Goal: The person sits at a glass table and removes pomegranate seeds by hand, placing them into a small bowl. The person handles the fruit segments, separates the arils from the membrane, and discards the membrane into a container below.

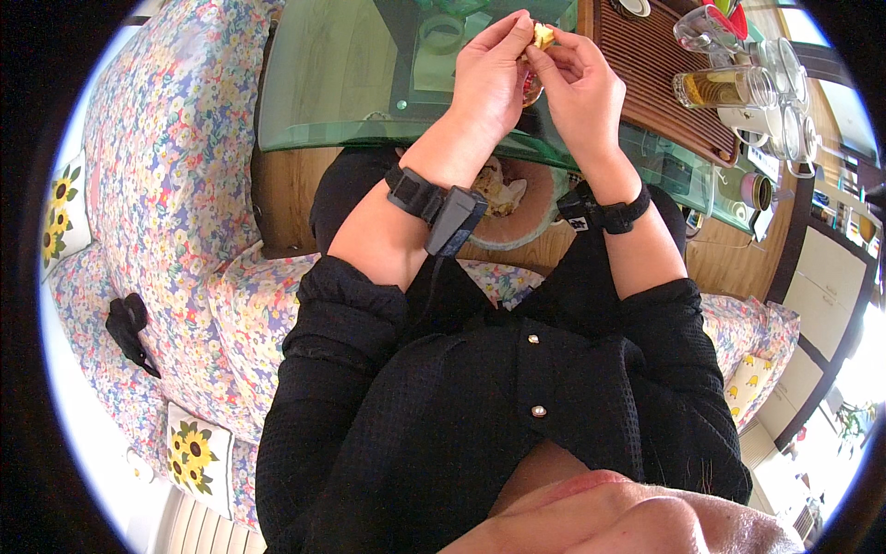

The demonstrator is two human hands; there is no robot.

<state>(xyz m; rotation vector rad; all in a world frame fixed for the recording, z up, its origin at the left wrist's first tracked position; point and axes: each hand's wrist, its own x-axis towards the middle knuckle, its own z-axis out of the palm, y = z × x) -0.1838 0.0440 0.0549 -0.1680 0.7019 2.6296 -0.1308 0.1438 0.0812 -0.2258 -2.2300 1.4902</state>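
Above the edge of a green-tinted glass table [325, 97], my left hand [488, 76] and my right hand [581, 79] meet at the fingertips. Between them they pinch a small, pale yellow piece of what looks like fruit or rind [543, 36]; its exact kind is hard to tell. Just below the fingers, partly hidden by my left hand, shows a clear vessel with red bits in it [531, 90]. Under the table edge, between my knees, stands a round waste bin [536, 208] with crumpled whitish and brownish scraps [502, 190] inside.
A slatted wooden tea tray [651, 83] lies to the right. On and beside it stand a glass of amber liquid [723, 86], a white mug [747, 121] and several clear glasses [782, 62]. A roll of tape [441, 34] shows at the table's far side. A floral-covered sofa [173, 138] borders the left.
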